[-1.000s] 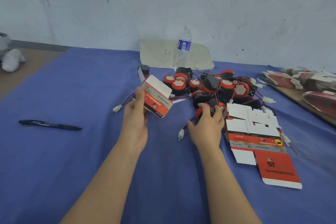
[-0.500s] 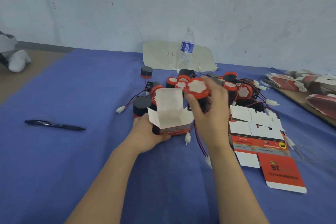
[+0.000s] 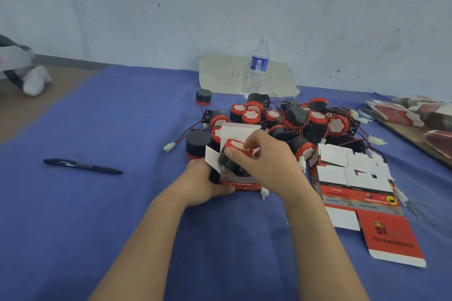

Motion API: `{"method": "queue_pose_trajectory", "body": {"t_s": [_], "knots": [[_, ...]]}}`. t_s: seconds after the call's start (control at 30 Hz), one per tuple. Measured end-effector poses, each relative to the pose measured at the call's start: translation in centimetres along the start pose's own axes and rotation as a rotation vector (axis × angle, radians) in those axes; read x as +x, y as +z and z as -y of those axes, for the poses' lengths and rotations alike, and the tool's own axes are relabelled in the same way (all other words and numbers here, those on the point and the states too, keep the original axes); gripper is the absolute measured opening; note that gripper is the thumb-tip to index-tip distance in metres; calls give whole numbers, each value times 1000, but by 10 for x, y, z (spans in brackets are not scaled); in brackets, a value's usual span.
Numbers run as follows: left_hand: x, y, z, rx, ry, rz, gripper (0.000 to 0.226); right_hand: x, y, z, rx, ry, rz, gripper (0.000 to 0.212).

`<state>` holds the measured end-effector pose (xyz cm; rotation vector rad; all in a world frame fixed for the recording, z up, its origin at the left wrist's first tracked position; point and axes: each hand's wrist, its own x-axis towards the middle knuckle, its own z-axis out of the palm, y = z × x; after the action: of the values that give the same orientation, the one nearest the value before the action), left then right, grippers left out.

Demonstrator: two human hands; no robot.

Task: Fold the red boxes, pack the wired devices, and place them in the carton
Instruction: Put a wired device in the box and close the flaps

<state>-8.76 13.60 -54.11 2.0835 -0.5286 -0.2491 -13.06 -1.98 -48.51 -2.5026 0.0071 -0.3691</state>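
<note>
A folded red box (image 3: 244, 184) stands on the blue cloth with its white top flaps open. My left hand (image 3: 205, 183) grips its left side and front. My right hand (image 3: 266, 164) holds a black and red wired device (image 3: 233, 154), tilted, in the mouth of the box. A white connector (image 3: 264, 193) on the device's wire lies by the box. Behind them is a heap of several more wired devices (image 3: 293, 120). Flat unfolded red boxes (image 3: 362, 193) lie to the right. No carton is in view.
A black pen (image 3: 83, 166) lies on the cloth at the left. A water bottle (image 3: 258, 68) stands at the back on a paper sheet (image 3: 220, 73). Stacks of flat red boxes (image 3: 420, 115) sit on a board at the far right.
My right hand picked a device out of the heap, lifted it, and has brought it down into the open box. My left hand set the box upright on the cloth and holds it there.
</note>
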Motion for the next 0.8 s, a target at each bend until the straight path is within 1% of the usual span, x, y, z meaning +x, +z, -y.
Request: {"method": "queue_pose_trajectory", "body": {"t_s": [0.07,0.13,0.23,0.33,0.4,0.47,0.53,0.7,0.77,0.8], "knots": [[0,1,-1,9,11,4,43,5,3,8,-109,31,-23,42],[-1,0,-2,-1,10,6,46,8,2,12,-169,6,-6,38],[-1,0,-2,-16,13,0,48,9,-6,14,-163,-82,94,33],[-1,1,-2,-11,23,-4,42,8,-4,11,-154,-127,222,48],[-1,1,-3,-9,34,-12,37,6,3,7,-112,-119,271,51],[-1,2,-4,-11,40,-29,35,4,11,4,-12,-82,235,44],[-1,3,-4,2,40,-41,36,2,17,1,24,-44,150,37],[0,3,-5,10,36,-44,50,3,27,2,-150,-40,47,18],[0,4,-5,8,43,-49,48,5,28,4,-279,-13,16,13],[-1,4,-5,-5,44,-45,45,5,28,6,-343,4,13,13]]}}
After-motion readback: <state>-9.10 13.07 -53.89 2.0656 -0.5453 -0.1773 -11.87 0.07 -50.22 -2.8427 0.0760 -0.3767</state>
